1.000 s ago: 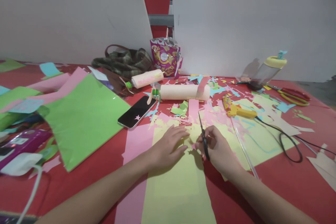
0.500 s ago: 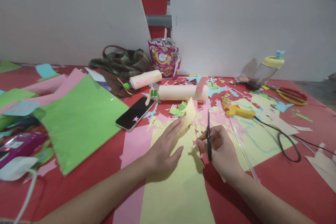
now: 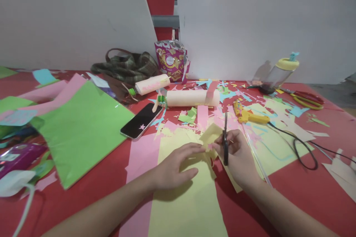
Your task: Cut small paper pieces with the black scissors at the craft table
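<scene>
My left hand (image 3: pixel 175 163) lies on a yellow paper sheet (image 3: pixel 186 200), fingers stretched out, the fingertips touching a raised yellow paper piece (image 3: pixel 210 135). My right hand (image 3: pixel 236 155) is closed around black scissors (image 3: pixel 225 139), whose shut blades point away from me. Its thumb and fingers also pinch the edge of the yellow piece. A pink paper strip (image 3: pixel 140 163) lies under the yellow sheet on the red table (image 3: pixel 306 192).
A large green sheet (image 3: pixel 80 126) and a phone (image 3: pixel 141 120) lie to the left. Two paper-wrapped bottles (image 3: pixel 189 97), a snack bag (image 3: pixel 171 61), a yellow glue gun (image 3: pixel 247 116) with black cord, a lidded bottle (image 3: pixel 280 72), red-yellow scissors (image 3: pixel 306 100) and paper scraps stand beyond.
The yellow piece was lifted by my left fingers half a second ago; now it sits lower between both hands. The scissors turned more upright and moved right.
</scene>
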Tool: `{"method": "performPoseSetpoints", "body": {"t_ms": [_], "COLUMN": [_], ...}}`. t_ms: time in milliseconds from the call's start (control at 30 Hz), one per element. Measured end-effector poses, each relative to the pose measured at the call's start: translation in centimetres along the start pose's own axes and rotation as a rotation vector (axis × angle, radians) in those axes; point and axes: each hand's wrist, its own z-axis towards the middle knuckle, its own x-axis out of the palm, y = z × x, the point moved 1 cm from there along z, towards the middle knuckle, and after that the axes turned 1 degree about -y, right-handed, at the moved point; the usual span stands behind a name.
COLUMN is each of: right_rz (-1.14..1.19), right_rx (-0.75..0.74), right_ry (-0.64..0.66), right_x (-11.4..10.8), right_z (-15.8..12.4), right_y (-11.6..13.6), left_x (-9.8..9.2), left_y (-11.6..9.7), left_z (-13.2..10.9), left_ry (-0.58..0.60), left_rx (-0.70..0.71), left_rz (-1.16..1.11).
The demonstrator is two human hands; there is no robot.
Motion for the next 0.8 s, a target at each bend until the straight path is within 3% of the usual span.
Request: {"method": "performPoseSetpoints", "body": {"t_ms": [333, 500, 667, 800], "right_rz": [-0.028, -0.032, -0.002, -0.061], "right_rx": [0.033, 0.029, 0.068, 0.046], "right_ry": [0.059, 0.061, 0.183, 0.291], "right_x": [0.2, 0.2, 0.4, 0.4], "right_z": [-0.2, -0.1, -0.4, -0.8], "right_y": [0.2, 0.0, -0.4, -0.9], "left_x": [0.2, 0.6, 0.7, 1.1], "left_y": [0.5, 0.6, 0.3, 0.3], "left_z": [-0.4, -0.1, 0.6, 0.8], "left_ry": [-0.019, -0.093, -0.309, -0.307], "left_rx": [-0.073, -0.096, -0.357, -0.495], "left_rz": [-0.095, -0.416, -0.808, -0.981]}}
